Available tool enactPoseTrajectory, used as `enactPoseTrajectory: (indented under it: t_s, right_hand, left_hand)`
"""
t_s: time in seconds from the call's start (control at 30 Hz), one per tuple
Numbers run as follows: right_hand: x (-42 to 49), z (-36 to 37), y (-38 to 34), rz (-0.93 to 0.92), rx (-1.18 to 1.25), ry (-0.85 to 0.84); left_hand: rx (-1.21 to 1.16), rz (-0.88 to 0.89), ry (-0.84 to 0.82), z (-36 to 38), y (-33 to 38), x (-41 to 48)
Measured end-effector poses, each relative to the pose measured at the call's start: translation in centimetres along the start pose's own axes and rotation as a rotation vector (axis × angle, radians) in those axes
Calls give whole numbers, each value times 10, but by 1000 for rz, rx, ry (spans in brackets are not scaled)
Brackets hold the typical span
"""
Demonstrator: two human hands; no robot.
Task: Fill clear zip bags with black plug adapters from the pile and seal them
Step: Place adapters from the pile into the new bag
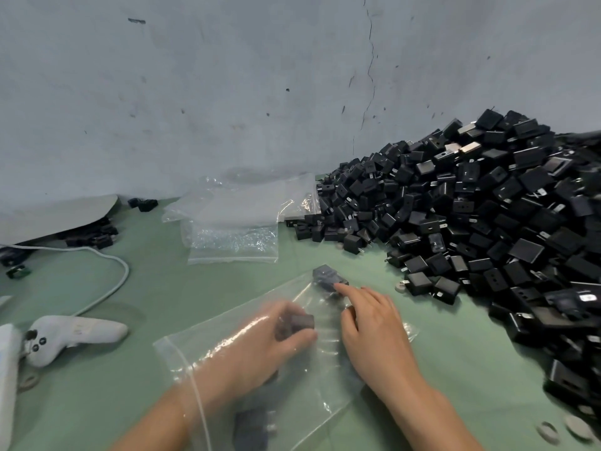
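A clear zip bag (227, 340) lies flat on the green table in front of me. My left hand (270, 340) is inside the bag and grips a black plug adapter (297, 322). My right hand (370, 327) rests on top of the bag with fingers spread, its index fingertip touching another adapter (327, 276) at the bag's far corner. One more adapter (252, 428) lies inside the bag near its mouth. The big pile of black adapters (471, 222) fills the right side against the wall.
A stack of empty clear bags (234, 219) lies behind the working bag. A white controller (74, 336) with a white cable (110, 281) sits at the left. A grey sheet (55, 216) covers some adapters at far left. Round grey discs (582, 428) lie at bottom right.
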State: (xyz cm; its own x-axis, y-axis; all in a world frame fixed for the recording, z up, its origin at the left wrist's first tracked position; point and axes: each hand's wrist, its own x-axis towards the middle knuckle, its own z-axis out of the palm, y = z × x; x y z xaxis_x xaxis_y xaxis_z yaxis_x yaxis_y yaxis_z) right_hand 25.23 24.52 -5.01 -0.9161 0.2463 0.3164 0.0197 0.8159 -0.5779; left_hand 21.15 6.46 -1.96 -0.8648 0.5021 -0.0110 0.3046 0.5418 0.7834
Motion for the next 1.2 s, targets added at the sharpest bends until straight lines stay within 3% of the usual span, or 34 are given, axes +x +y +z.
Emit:
enactPoseTrajectory:
  t_s: [0.1, 0.33, 0.63, 0.87, 1.2]
  right_hand:
    - [1, -4, 3, 15, -19, 13]
    - [0, -4, 11, 79, -112, -11]
    - [2, -5, 12, 105, -2, -1]
    - [1, -8, 12, 142, 127, 35]
    - [2, -11, 11, 179, 175, 26]
  left_hand:
    - [56, -16, 43, 3, -2, -3]
    - [115, 66, -34, -8, -16, -11]
    - [199, 189, -117, 6, 12, 19]
    - [88, 134, -122, 8, 2, 12]
    - [187, 314, -171, 23, 9, 26]
